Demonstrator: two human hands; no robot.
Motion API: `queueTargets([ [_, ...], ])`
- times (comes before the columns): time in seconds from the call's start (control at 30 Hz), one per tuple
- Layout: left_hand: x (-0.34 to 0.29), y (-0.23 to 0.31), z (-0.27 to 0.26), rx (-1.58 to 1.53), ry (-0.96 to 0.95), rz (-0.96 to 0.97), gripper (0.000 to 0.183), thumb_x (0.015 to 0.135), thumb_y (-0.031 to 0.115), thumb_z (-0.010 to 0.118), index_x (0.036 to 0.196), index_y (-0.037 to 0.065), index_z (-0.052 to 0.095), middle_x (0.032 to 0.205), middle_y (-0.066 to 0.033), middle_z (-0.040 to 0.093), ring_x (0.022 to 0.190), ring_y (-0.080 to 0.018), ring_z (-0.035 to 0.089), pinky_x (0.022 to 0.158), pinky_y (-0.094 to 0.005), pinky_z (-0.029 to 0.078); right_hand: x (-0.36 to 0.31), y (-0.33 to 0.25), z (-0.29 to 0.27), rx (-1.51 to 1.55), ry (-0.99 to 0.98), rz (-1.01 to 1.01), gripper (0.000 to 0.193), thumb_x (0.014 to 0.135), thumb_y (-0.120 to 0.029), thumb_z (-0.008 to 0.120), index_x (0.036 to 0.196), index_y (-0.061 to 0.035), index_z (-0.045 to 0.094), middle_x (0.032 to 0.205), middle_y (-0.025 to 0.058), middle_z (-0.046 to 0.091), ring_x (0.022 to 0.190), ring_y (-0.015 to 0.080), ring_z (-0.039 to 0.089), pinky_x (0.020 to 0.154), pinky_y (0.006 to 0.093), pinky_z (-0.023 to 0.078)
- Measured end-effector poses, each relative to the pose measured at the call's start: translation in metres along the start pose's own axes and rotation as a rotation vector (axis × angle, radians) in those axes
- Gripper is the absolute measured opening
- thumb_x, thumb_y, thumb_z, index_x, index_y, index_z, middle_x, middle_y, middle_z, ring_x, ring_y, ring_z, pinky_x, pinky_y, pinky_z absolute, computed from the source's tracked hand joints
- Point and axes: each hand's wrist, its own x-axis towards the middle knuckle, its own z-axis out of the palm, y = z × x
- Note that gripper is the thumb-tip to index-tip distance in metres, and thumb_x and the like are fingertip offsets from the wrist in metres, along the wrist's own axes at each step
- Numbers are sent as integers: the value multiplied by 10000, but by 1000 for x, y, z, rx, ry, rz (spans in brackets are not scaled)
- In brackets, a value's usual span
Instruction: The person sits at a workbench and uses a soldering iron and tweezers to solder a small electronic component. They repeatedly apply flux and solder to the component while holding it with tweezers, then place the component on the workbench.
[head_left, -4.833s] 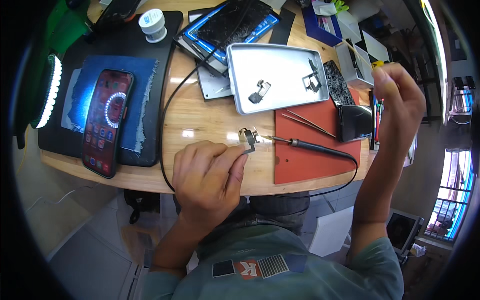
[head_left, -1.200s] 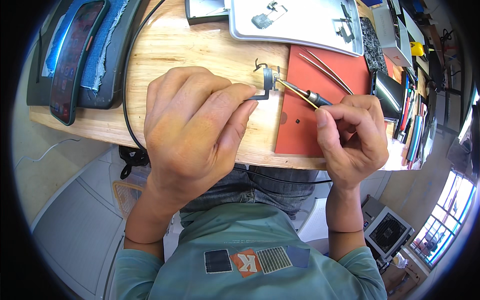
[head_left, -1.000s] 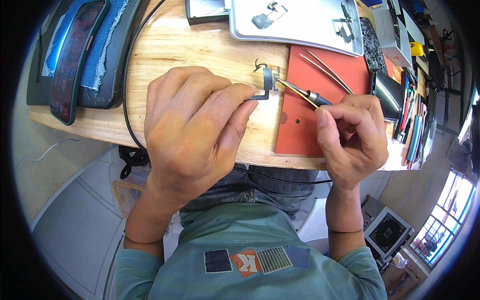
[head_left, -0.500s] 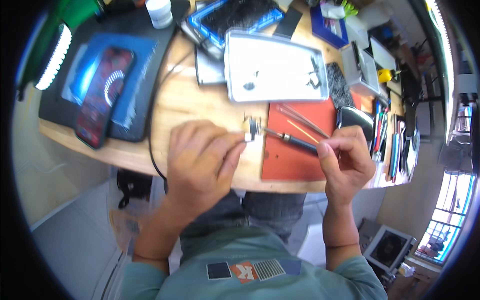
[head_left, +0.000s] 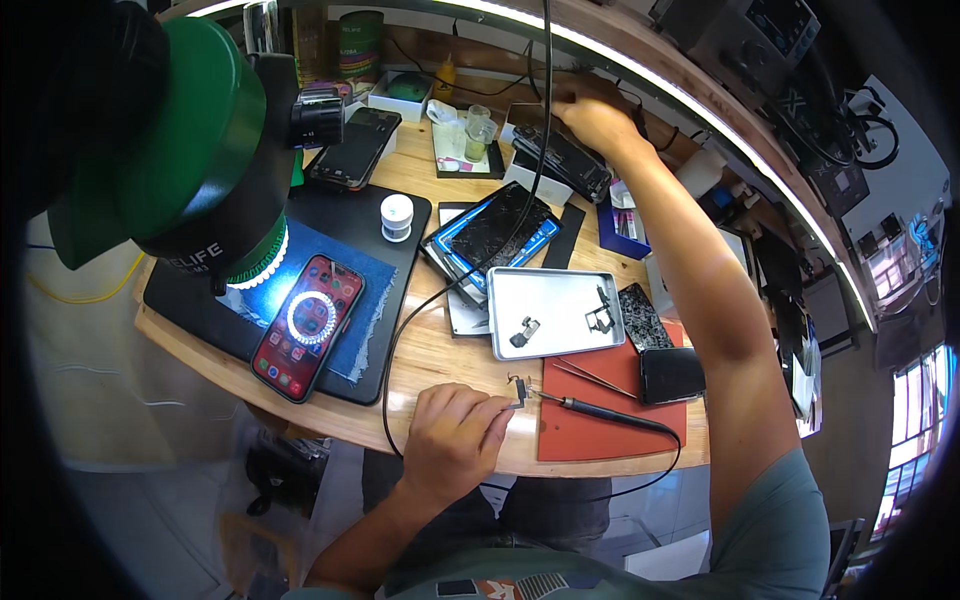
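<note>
My left hand (head_left: 450,430) is closed in a pinch on a small dark phone part (head_left: 519,392) with thin flex ends, just above the wooden bench. The tip of a soldering iron (head_left: 610,412) lies close to that part; its black handle rests on a red mat (head_left: 580,442). Tweezers (head_left: 597,378) lie above the iron on the same mat. My right hand (head_left: 595,118) is stretched to the back of the bench, beside a black opened phone (head_left: 560,163) on a white box. Its fingertips are hard to make out.
A white tray (head_left: 560,300) holds a few small parts. A lit phone (head_left: 300,340) lies on blue cloth (head_left: 365,300) under a green microscope (head_left: 180,140). A white jar (head_left: 396,217) and a cracked blue-framed screen (head_left: 500,230) stand nearby. A black cable (head_left: 547,100) hangs across the bench.
My right hand has left the soldering iron's handle end and moved far forward to the back of the bench. The left hand keeps its pinch on the part. The view has tilted up.
</note>
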Motion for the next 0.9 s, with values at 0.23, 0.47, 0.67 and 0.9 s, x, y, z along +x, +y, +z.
queueTargets([
  [0.23, -2, -2, -4, 3, -25, -6, 192, 857, 96, 787, 1036, 57, 730, 888, -62, 648, 852, -277, 639, 812, -420, 495, 84, -4, 96, -148, -292, 52, 345, 944, -177, 592, 1220, -17, 722, 1284, 261, 696, 1237, 396, 665, 1041, 499, 541],
  [0.47, 0, -3, -8, 39, -34, -16, 193, 843, 60, 792, 1025, 41, 732, 895, -81, 663, 849, -295, 647, 794, -424, 500, 84, -20, 115, -67, -395, 83, 341, 964, -255, 637, 1207, -39, 740, 1230, 220, 728, 1108, 345, 720, 941, 446, 569],
  [0.67, 2, -2, 3, -65, 11, -30, 218, 806, 18, 814, 1012, 29, 742, 891, -89, 673, 824, -300, 645, 756, -419, 477, 4, 12, 40, 15, -20, -101, 377, 973, -337, 613, 1100, -12, 754, 1055, 244, 754, 997, 395, 724, 884, 457, 551],
  [0.9, 2, -1, 2, -27, 0, 17, 220, 790, 6, 823, 995, 33, 747, 878, -79, 682, 813, -284, 645, 753, -396, 465, -263, -51, -85, 150, -216, 214, 256, 854, -245, 830, 984, -25, 813, 780, 69, 698, 622, 116, 565, 595, 317, 465],
])
